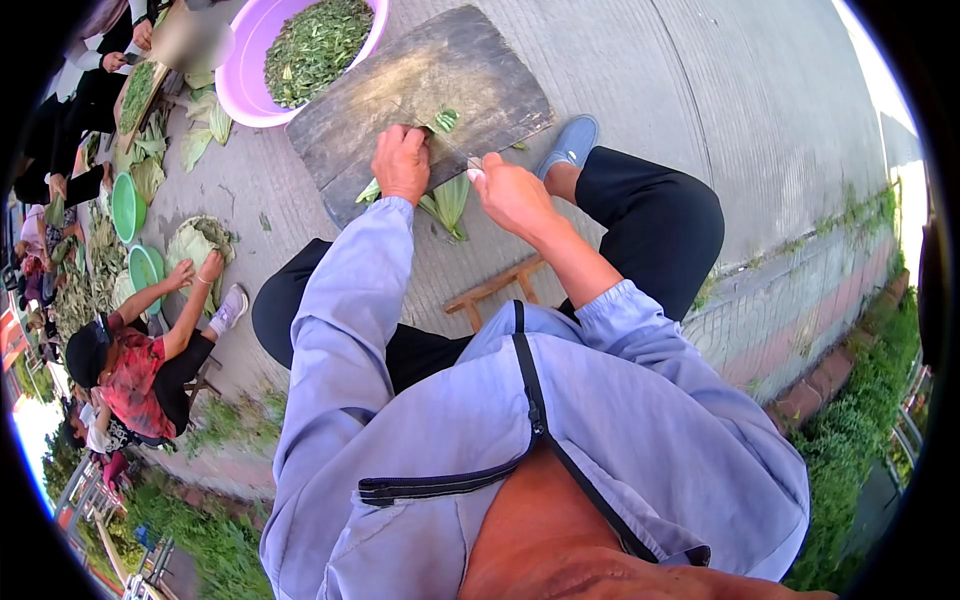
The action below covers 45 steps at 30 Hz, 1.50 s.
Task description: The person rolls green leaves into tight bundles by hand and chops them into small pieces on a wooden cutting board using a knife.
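Note:
My left hand [402, 165] is closed over a bunch of green leaf vegetable, pressing it on a worn wooden cutting board [360, 120]. A pale green end of the vegetable [370, 190] sticks out beside the wrist. Small cut green pieces [445, 121] lie on the board just past the fingers. My right hand [512, 196] grips a knife [474, 162] at the board's near edge; only a thin bit of metal shows, and the rest is hidden. Below the board, between the hands, are leafy green stalks [449, 203] on the ground.
A pink basin [236, 85] of chopped greens stands behind the board. Left are green basins [128, 207], loose leaves [197, 145] and a seated person in a red patterned shirt [135, 375] handling a large leaf [200, 242]. Other people work farther left. A wooden stool [490, 290] shows between my legs.

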Motion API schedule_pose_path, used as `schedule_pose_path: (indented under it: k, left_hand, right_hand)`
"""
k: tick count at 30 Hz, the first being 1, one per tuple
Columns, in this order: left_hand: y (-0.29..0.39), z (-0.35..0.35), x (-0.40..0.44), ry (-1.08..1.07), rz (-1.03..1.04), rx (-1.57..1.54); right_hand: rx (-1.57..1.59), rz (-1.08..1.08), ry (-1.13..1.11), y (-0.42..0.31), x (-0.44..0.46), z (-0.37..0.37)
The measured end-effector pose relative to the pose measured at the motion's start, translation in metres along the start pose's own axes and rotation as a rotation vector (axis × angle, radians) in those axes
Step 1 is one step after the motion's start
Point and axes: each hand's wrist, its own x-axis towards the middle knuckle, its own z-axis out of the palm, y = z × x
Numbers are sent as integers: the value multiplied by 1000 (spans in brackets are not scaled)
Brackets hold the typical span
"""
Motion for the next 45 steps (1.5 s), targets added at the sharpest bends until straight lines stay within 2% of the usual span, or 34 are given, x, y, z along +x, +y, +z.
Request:
schedule_pose_path:
  k: [25, 36, 45]
  left_hand:
    - [2, -2, 1, 25, 9, -36]
    - [5, 1, -2, 37, 8, -63]
    - [9, -9, 1, 79, -34, -80]
  right_hand:
    - [72, -63, 99, 3, 29, 24]
    - [71, 29, 104, 14, 16, 25]
    - [55, -84, 127, 17, 18, 27]
